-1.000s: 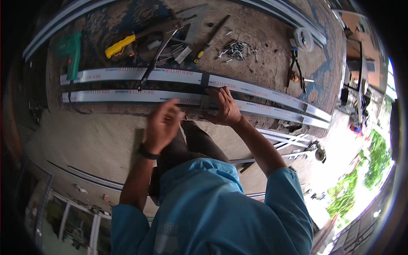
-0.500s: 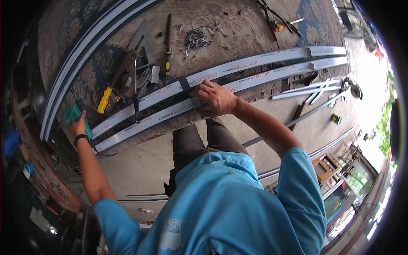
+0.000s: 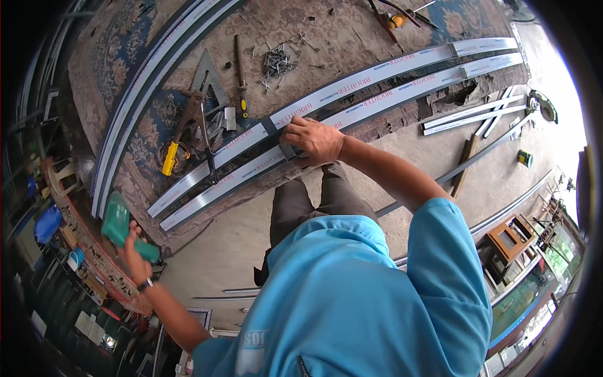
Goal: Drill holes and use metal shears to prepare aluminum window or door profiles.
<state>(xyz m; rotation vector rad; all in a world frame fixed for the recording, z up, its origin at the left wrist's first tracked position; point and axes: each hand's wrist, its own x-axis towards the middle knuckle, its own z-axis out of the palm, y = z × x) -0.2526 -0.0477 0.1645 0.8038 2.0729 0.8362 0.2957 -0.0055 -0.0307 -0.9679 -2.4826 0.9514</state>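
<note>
At the table's left corner, my left hand (image 3: 133,256) is wrapped round the handle of a green corded power drill (image 3: 117,221). Two long aluminium profiles with printed white film run side by side along the near table edge: the far profile (image 3: 339,89) and the near profile (image 3: 251,171). My right hand (image 3: 314,139) grips them near the middle with curled fingers, beside a dark band (image 3: 269,125) across the far one. A short grey piece (image 3: 287,151) shows under its palm; the fingertips are partly hidden. Left of there, a dark clamp-like tool (image 3: 206,141) reaches over both profiles.
Carpet covers the table (image 3: 352,38). On it lie a pile of screws (image 3: 278,63), a screwdriver (image 3: 240,75), a set square (image 3: 210,78), a yellow-handled tool (image 3: 169,158) and pliers (image 3: 384,25). More long profiles (image 3: 147,81) lie at left. A cut-off saw (image 3: 543,107) stands on the floor at right.
My left hand has drawn the green drill off the table corner, toward me, and turned it. My right hand keeps its place on the profiles. The view has shifted slightly.
</note>
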